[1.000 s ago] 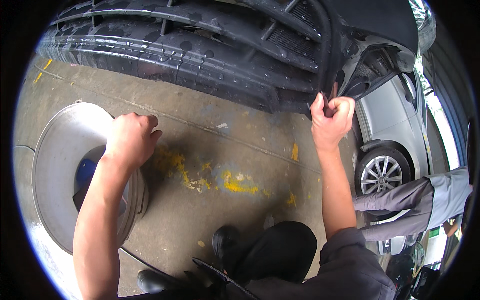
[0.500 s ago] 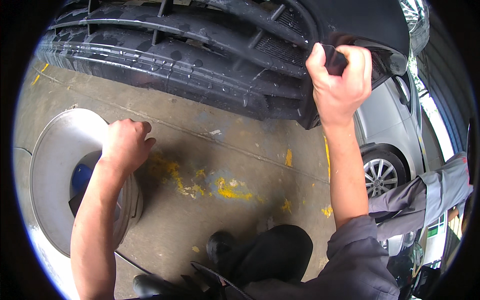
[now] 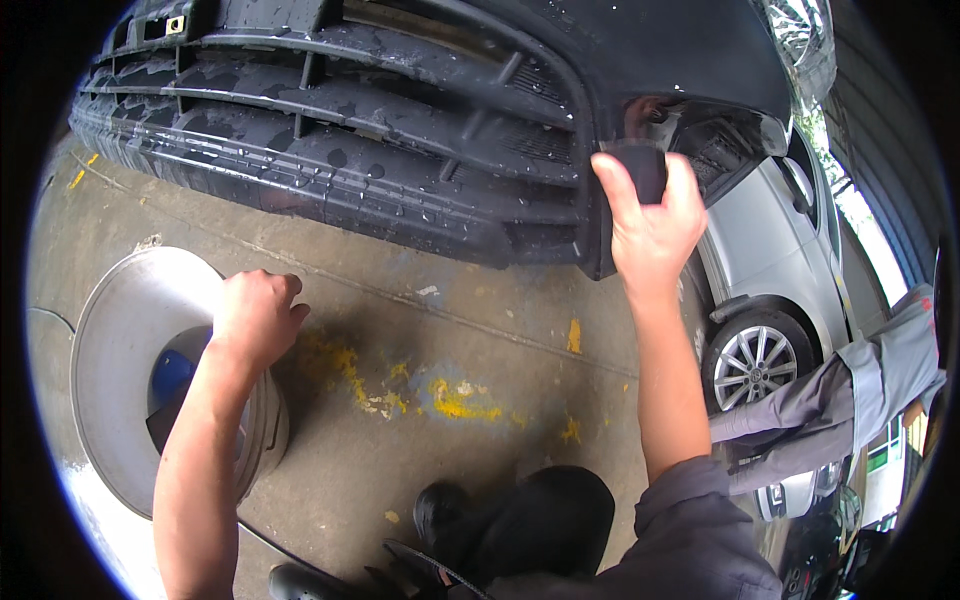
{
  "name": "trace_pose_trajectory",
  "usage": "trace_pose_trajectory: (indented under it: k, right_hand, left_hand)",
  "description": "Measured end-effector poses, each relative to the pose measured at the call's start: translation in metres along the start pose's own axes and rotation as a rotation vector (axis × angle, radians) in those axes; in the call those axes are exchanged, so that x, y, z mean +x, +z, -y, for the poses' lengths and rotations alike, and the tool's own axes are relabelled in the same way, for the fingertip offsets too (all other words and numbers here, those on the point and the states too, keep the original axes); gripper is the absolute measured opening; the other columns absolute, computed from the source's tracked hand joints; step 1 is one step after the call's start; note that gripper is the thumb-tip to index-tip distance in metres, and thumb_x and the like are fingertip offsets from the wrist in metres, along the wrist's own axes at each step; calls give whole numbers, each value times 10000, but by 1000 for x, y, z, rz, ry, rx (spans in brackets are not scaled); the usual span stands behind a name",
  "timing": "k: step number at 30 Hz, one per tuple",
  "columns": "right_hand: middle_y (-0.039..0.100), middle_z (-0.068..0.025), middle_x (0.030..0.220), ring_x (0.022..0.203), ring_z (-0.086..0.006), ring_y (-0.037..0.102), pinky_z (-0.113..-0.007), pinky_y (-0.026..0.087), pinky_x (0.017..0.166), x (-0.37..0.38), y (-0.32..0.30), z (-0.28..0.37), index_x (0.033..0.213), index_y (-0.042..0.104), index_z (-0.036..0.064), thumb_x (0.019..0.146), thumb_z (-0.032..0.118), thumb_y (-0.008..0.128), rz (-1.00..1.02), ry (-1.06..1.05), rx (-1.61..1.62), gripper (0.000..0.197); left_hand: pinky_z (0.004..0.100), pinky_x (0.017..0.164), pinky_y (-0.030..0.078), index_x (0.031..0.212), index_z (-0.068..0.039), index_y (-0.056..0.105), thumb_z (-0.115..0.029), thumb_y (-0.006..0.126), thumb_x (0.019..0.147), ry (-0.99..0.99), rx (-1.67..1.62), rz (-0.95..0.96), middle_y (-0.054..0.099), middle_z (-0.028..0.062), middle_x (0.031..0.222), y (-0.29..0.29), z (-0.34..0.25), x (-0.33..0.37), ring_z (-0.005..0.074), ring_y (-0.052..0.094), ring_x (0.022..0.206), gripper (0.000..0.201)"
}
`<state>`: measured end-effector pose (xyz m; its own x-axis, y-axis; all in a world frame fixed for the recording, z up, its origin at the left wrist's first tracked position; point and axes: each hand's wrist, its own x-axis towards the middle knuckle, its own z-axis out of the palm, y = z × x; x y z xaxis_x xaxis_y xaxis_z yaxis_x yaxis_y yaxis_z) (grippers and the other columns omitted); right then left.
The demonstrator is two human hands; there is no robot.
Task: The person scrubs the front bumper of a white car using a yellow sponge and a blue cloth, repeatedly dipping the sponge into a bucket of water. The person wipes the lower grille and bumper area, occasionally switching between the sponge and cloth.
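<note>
A wet black car bumper (image 3: pixel 430 215) with a slatted lower grille spans the top of the view. My right hand (image 3: pixel 655 235) pinches a black rectangular pad (image 3: pixel 640 170) between thumb and fingers, at the bumper's right end beside the grille. Whether the pad touches the surface is hard to tell. My left hand (image 3: pixel 262 318) is closed, its fingers curled under, at the right rim of a white bucket (image 3: pixel 125 300). What those fingers hold, if anything, is hidden. Inside the bucket lie a blue round item (image 3: pixel 172 375) and something dark.
A silver car (image 3: pixel 760 250) stands behind the bumper's right end. At the right edge is another person's grey-trousered leg (image 3: pixel 790 430). The concrete floor (image 3: pixel 480 350) has worn yellow paint patches. A dark cable (image 3: pixel 275 540) runs from the bucket toward my shoes.
My right hand has moved down and slightly left along the bumper with the pad. My left hand stays closed by the bucket. The whole view has shifted a little.
</note>
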<state>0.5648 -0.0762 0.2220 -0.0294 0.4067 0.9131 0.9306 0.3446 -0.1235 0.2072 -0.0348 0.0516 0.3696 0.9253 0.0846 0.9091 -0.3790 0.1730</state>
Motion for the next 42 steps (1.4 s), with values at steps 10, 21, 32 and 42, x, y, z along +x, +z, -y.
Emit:
trace_pose_trajectory:
  k: [10,21,32,42]
  right_hand:
    - [752,-138,823,712,-227,718,-346,568,696,27,4,34,946,741,-7,805,267,948,4,80,51,371]
    - [788,-114,805,713,-125,715,-317,587,713,10,5,49,964,782,-27,831,239,936,-59,152,72,335]
    - [780,-139,806,703,-135,709,-317,575,728,27,10,60,967,797,-9,806,336,951,-73,259,54,410]
    - [623,-203,651,558,-192,469,-345,503,602,51,19,86,859,749,-42,809,366,943,-112,170,-32,455]
  left_hand:
    - [474,822,611,939,-99,762,-346,775,902,-14,53,13,773,154,886,-4,1,-1,362,767,877,250]
    - [485,763,603,897,-117,747,-341,772,888,23,43,-46,748,159,801,8,4,-2,382,746,806,226]
    - [477,828,614,942,-97,790,-358,782,891,2,55,40,778,156,870,-1,-3,-2,353,775,878,265]
    - [473,826,615,947,-111,784,-351,769,905,-14,57,42,776,152,886,0,2,0,361,769,882,244]
